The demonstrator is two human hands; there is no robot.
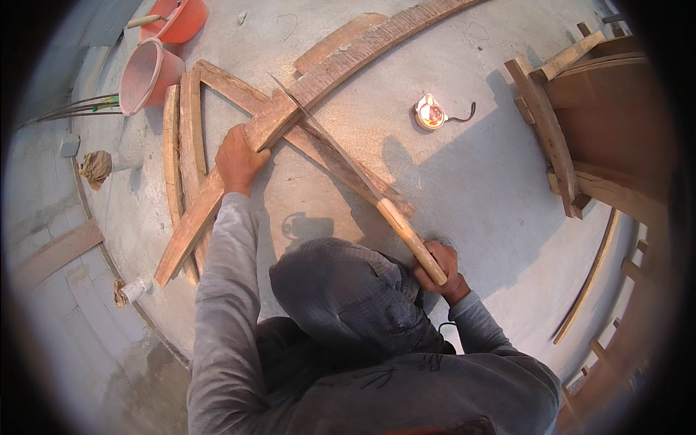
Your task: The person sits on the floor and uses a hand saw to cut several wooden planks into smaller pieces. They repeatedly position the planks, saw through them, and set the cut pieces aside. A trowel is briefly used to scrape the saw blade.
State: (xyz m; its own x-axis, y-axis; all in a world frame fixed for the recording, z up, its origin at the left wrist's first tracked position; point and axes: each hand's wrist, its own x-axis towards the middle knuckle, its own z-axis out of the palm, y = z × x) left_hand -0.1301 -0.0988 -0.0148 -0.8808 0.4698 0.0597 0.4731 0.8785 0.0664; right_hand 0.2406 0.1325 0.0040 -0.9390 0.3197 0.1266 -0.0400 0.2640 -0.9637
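Observation:
A long wooden plank (348, 61) runs from lower left to upper right, resting across other wood. My left hand (239, 161) is closed around the plank, just left of a handsaw (341, 151). The saw's narrow blade lies across the plank, at or against its edge; how deep any cut goes I cannot tell. My right hand (444, 270) is wrapped round the lower end of the saw's long wooden handle. Beneath the plank, another board (337, 163) crosses it diagonally. A dark-trousered knee (341, 283) is bent between my arms.
Several loose boards (172, 152) lie left of my left hand. A pink bucket (139, 83) and an orange basin (187, 20) stand at the far left. What looks like a tape measure (429, 112) with a black strap sits on the concrete floor. At right rises a wooden framework (554, 138).

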